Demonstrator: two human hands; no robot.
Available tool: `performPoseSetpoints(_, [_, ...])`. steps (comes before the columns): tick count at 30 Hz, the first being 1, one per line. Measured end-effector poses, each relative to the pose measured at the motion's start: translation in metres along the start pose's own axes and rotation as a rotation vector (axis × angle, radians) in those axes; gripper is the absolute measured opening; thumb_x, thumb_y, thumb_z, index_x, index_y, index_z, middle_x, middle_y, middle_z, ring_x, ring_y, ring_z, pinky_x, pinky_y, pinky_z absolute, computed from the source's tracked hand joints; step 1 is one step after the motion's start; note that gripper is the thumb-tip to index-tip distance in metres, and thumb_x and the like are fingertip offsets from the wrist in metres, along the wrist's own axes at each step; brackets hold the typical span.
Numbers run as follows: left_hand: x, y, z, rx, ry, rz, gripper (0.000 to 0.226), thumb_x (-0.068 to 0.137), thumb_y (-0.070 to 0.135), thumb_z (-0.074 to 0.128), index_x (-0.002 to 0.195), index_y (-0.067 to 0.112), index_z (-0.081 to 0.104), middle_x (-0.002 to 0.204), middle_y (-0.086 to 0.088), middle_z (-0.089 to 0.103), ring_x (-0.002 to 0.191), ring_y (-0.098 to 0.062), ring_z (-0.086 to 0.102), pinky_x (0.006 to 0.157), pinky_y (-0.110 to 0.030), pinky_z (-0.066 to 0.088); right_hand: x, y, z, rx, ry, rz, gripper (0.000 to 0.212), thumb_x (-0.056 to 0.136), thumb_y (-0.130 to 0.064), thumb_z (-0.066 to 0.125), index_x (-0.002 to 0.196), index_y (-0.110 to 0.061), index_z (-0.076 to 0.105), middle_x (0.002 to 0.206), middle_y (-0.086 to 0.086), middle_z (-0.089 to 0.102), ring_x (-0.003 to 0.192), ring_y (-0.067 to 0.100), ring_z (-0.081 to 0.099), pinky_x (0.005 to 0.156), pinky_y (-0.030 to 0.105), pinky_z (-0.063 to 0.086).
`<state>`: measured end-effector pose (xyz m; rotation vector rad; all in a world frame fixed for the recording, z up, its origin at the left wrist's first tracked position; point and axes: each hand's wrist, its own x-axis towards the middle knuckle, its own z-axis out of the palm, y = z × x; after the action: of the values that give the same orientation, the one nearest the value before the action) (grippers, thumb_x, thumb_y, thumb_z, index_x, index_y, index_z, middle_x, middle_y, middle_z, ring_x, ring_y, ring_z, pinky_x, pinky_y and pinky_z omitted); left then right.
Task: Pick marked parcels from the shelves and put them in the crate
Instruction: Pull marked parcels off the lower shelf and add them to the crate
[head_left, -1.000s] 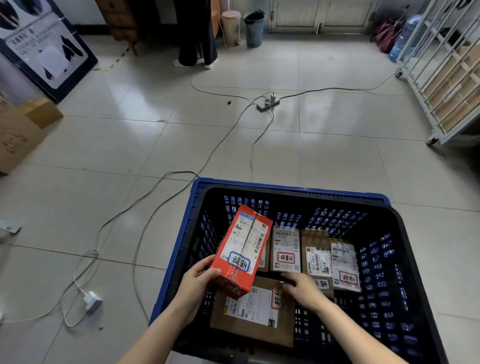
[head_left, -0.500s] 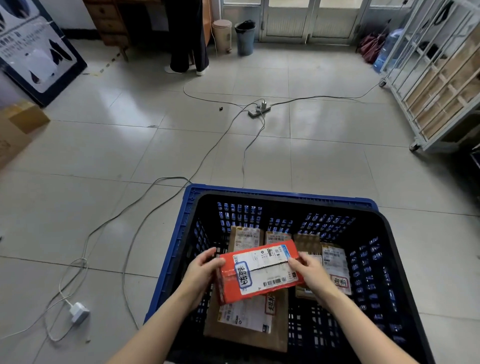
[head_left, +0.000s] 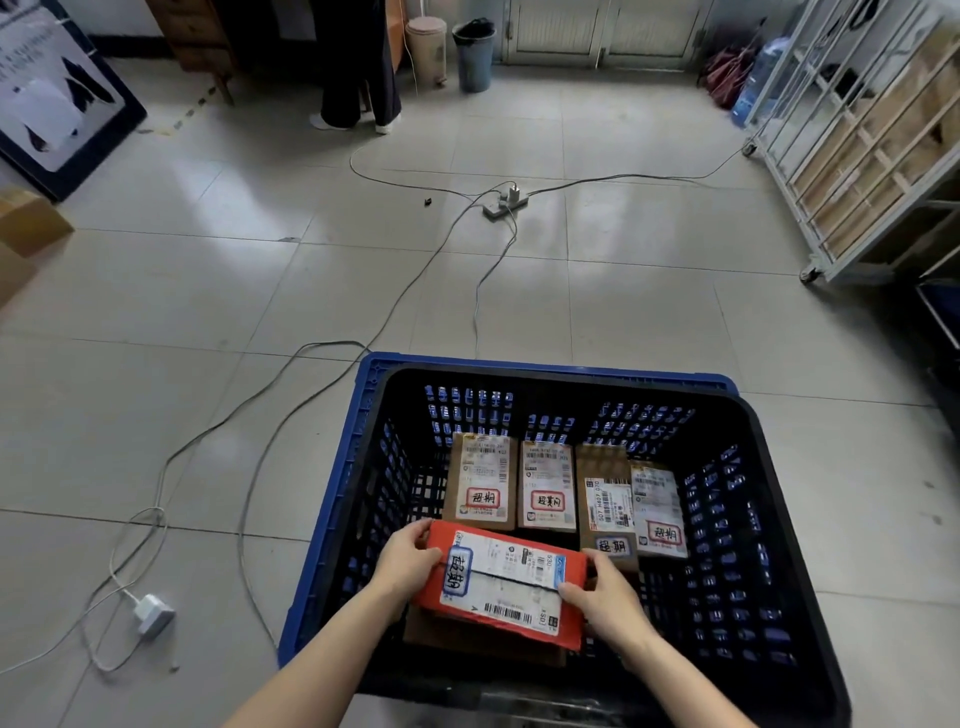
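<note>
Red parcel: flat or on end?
Flat. Red parcel lies label up over a brown box in the crate, left hand and right hand holding its ends.

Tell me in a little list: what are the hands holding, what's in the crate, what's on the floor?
Hands: left hand and right hand hold the red parcel by its ends
Where: inside the blue crate, over a flat brown parcel
Also in crate: four labelled brown parcels side by side
Floor: power strip, white charger

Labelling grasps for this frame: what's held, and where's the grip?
The red parcel, held in both hands by its short ends: left hand on the left end, right hand on the right end, inside the crate.
</note>
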<state>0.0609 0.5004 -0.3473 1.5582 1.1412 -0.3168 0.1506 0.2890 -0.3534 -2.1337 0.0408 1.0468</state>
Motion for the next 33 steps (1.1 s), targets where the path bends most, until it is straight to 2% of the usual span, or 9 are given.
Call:
performPoseSetpoints(4, [-0.004,-0.004,-0.003,0.079,-0.006,0.013,0.055,0.094,0.005,0.048,0.145,0.013,0.032,0.131,-0.014,0.054,0.104,-0.025,0.063,0.085,-0.037,0.056,-0.001,-0.003,0.001,-0.048,0.002,-0.032,0.051,0.086,-0.016,0.062,0.132,-0.013,0.041,0.116,0.003,0.059,0.096,0.014,0.057,0.086,0.031,0.051])
performPoseSetpoints(6, [-0.008,-0.003,-0.003,0.132,-0.009,0.037,0.057,0.094,0.008,0.049,0.147,0.014,0.029,0.133,-0.013,0.053,0.108,-0.024,0.062,0.089,-0.036,0.054,-0.003,-0.005,0.0,-0.057,0.0,-0.045,0.052,0.087,-0.016,0.062,0.134,-0.012,0.04,0.121,0.005,0.058,0.097,0.015,0.057,0.085,0.029,0.051])
performPoseSetpoints(9, [-0.017,0.001,-0.004,0.277,0.009,0.124,0.057,0.095,0.013,0.049,0.147,0.012,0.026,0.138,-0.01,0.051,0.118,-0.022,0.056,0.096,-0.028,0.047,-0.006,-0.008,-0.004,-0.099,0.004,-0.07,0.059,0.089,-0.018,0.06,0.14,-0.01,0.032,0.133,0.008,0.053,0.112,0.019,0.056,0.09,0.028,0.047])
performPoseSetpoints(12, [-0.023,0.006,-0.005,0.412,0.027,0.222,0.057,0.095,0.017,0.05,0.146,0.012,0.027,0.142,-0.009,0.045,0.126,-0.02,0.048,0.1,-0.031,0.044,-0.011,-0.009,-0.01,-0.165,0.022,-0.126,0.061,0.09,-0.021,0.057,0.143,-0.01,0.028,0.136,0.007,0.051,0.121,0.019,0.051,0.095,0.028,0.046])
performPoseSetpoints(16, [-0.032,0.015,-0.003,0.62,0.047,0.325,0.06,0.094,0.025,0.05,0.148,0.014,0.025,0.146,-0.003,0.039,0.135,-0.018,0.036,0.108,-0.033,0.036,-0.025,-0.011,-0.024,-0.341,0.091,-0.233,0.058,0.091,-0.029,0.055,0.142,-0.019,0.03,0.135,0.0,0.047,0.124,0.015,0.045,0.102,0.03,0.042])
performPoseSetpoints(20, [-0.044,0.03,0.004,0.766,0.036,0.467,0.054,0.091,0.025,0.05,0.142,0.019,0.035,0.139,0.0,0.046,0.129,-0.017,0.04,0.106,-0.034,0.04,-0.045,-0.01,-0.042,-0.601,0.192,-0.317,0.061,0.093,-0.036,0.049,0.146,-0.021,0.023,0.144,-0.001,0.038,0.133,0.015,0.033,0.11,0.03,0.033])
performPoseSetpoints(22, [-0.054,0.04,0.009,0.865,0.02,0.551,0.054,0.092,0.028,0.05,0.143,0.019,0.033,0.141,0.001,0.043,0.133,-0.017,0.036,0.11,-0.032,0.035,-0.059,-0.01,-0.052,-0.68,0.243,-0.335,0.061,0.094,-0.037,0.047,0.146,-0.02,0.021,0.148,-0.002,0.032,0.137,0.015,0.028,0.113,0.029,0.027])
performPoseSetpoints(27, [-0.076,0.064,0.019,1.075,0.031,0.801,0.055,0.095,0.03,0.045,0.146,0.017,0.027,0.147,-0.001,0.038,0.136,-0.018,0.031,0.113,-0.029,0.027,-0.099,-0.003,-0.067,-0.747,0.396,-0.329,0.062,0.094,-0.039,0.046,0.146,-0.02,0.019,0.15,0.0,0.029,0.138,0.018,0.025,0.113,0.032,0.024])
performPoseSetpoints(33, [-0.111,0.072,0.027,1.18,-0.075,1.072,0.056,0.095,0.034,0.045,0.146,0.019,0.027,0.148,0.001,0.036,0.138,-0.019,0.029,0.114,-0.029,0.024,-0.165,0.026,-0.056,-0.684,0.54,-0.171,0.066,0.095,-0.042,0.042,0.149,-0.02,0.011,0.154,0.002,0.019,0.142,0.021,0.016,0.115,0.035,0.019])
